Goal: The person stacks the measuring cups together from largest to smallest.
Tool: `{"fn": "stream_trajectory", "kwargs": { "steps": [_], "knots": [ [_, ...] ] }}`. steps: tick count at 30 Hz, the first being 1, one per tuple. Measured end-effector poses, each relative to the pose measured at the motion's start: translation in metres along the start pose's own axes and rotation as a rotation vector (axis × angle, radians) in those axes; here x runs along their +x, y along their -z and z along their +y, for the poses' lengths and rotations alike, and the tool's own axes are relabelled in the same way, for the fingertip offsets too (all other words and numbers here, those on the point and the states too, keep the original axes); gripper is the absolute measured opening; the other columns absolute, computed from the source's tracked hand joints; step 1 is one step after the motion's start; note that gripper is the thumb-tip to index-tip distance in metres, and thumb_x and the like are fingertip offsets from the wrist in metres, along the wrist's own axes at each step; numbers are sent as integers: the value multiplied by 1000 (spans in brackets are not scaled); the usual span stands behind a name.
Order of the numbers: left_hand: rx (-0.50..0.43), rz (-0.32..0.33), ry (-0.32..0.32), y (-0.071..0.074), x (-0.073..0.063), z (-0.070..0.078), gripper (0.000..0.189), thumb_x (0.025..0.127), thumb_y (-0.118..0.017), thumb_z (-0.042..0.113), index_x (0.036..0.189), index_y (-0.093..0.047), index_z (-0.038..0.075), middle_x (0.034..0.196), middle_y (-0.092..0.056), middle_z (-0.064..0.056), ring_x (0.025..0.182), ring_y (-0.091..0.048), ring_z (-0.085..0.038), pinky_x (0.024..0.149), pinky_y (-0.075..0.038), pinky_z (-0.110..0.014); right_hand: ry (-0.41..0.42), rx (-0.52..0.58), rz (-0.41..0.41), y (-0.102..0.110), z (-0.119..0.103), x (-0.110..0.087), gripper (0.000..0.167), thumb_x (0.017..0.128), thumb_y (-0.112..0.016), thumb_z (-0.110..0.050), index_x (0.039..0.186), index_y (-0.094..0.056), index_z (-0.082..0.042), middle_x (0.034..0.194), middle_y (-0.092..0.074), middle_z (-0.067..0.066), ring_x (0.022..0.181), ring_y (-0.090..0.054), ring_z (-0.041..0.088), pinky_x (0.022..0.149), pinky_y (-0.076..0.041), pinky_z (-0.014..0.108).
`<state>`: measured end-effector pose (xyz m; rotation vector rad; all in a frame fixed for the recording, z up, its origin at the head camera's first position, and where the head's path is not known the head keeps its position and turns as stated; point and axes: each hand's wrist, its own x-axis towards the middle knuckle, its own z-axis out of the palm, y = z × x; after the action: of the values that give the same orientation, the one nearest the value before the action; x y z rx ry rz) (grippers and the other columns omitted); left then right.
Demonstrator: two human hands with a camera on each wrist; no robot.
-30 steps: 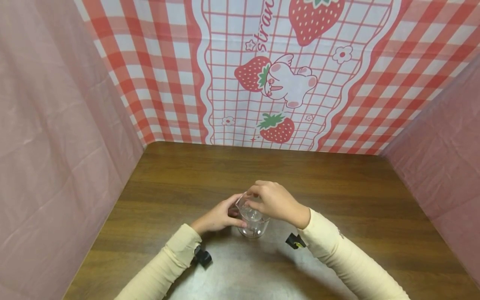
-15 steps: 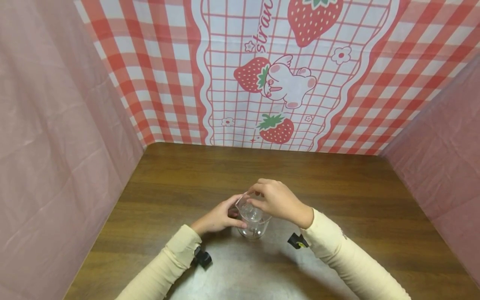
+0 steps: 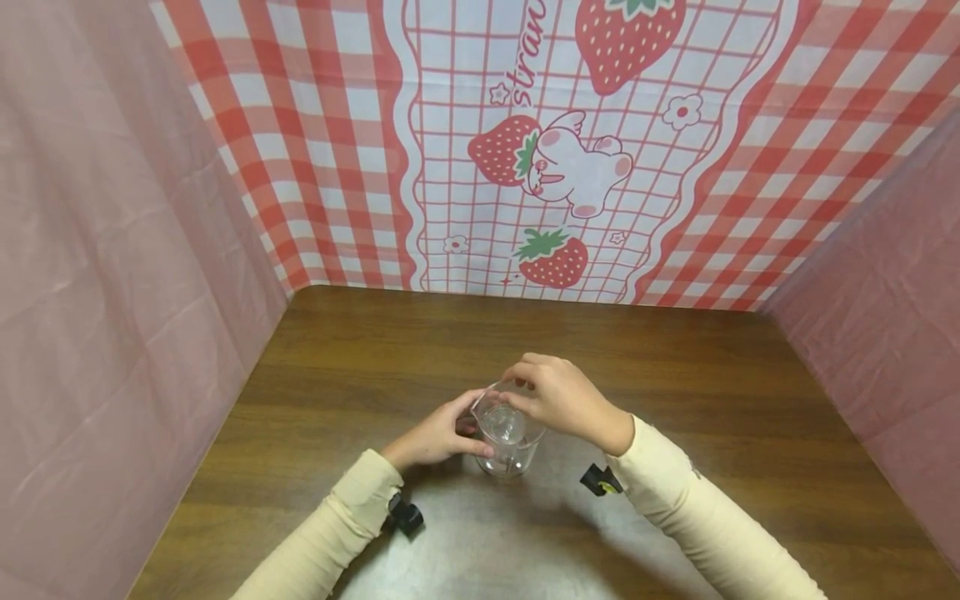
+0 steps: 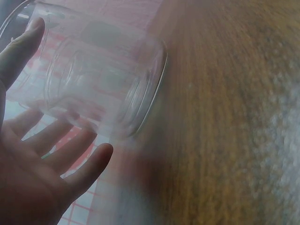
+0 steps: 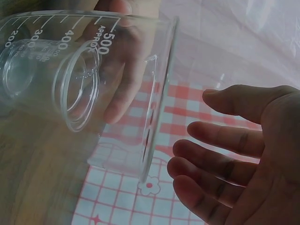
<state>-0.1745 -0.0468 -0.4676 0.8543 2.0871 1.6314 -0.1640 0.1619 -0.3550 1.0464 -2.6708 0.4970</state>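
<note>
A large clear glass beaker [image 3: 504,465] with white volume marks stands upright on the table. My left hand [image 3: 438,433] grips its side, thumb on the near side and fingers round the far side. Inside the large beaker sits a smaller clear vessel [image 5: 77,84], with what looks like a second rim nested in it. My right hand [image 3: 564,400] hovers at the large beaker's rim. In the right wrist view its fingers [image 5: 201,164] are loosely bent, apart from the glass, and hold nothing.
The brown wooden table [image 3: 375,333] extends on all sides of the beaker. A strawberry-print checked cloth [image 3: 345,167] hangs behind it, with pink curtains [image 3: 112,292] at both sides. Each wrist wears a small black camera [image 3: 405,515].
My right hand has drawn slightly up and to the right, its fingers coming away from the inside of the beaker. The left hand and the beaker stay in place.
</note>
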Motion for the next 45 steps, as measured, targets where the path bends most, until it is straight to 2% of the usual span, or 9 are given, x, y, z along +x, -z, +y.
{"fn": "stream_trajectory", "kwargs": {
  "steps": [16, 24, 30, 39, 45],
  "knots": [
    [16, -7, -18, 1, -1, 2, 77, 82, -77, 8, 146, -35, 0, 150, -42, -22, 133, -45, -40, 106, -48, -48, -18, 45, 28, 2, 7, -4, 17, 84, -76, -20, 96, -73, -9, 86, -69, 2, 74, -64, 13, 65, -55, 24],
    [26, -15, -20, 3, 0, 1, 78, 83, -77, 12, 146, -34, 0, 150, -41, -23, 135, -44, -39, 106, -48, -48, -34, 62, 55, 3, 13, -8, 21, 83, -77, -22, 97, -73, -7, 86, -68, 4, 76, -64, 15, 66, -56, 27],
    [12, -18, 8, 1, 0, 1, 79, 82, -78, 13, 147, -35, 3, 152, -41, -18, 137, -43, -35, 107, -47, -48, -73, 92, 48, 2, 17, -13, 27, 84, -76, -28, 101, -73, -8, 88, -68, 5, 79, -64, 16, 66, -55, 28],
    [0, -18, 0, 1, -1, 0, 79, 81, -78, 13, 147, -35, 4, 152, -41, -18, 137, -43, -36, 107, -48, -48, -141, 172, 20, 0, 25, -22, 40, 82, -78, -34, 112, -71, -9, 100, -66, 5, 90, -64, 19, 72, -58, 37],
    [7, -14, -15, 1, -1, 0, 77, 82, -78, 10, 146, -36, 2, 151, -42, -20, 136, -44, -38, 105, -49, -48, -143, 199, 4, -1, 30, -27, 50, 78, -80, -36, 119, -67, -10, 103, -64, 5, 90, -62, 19, 71, -58, 34]
  ]
}}
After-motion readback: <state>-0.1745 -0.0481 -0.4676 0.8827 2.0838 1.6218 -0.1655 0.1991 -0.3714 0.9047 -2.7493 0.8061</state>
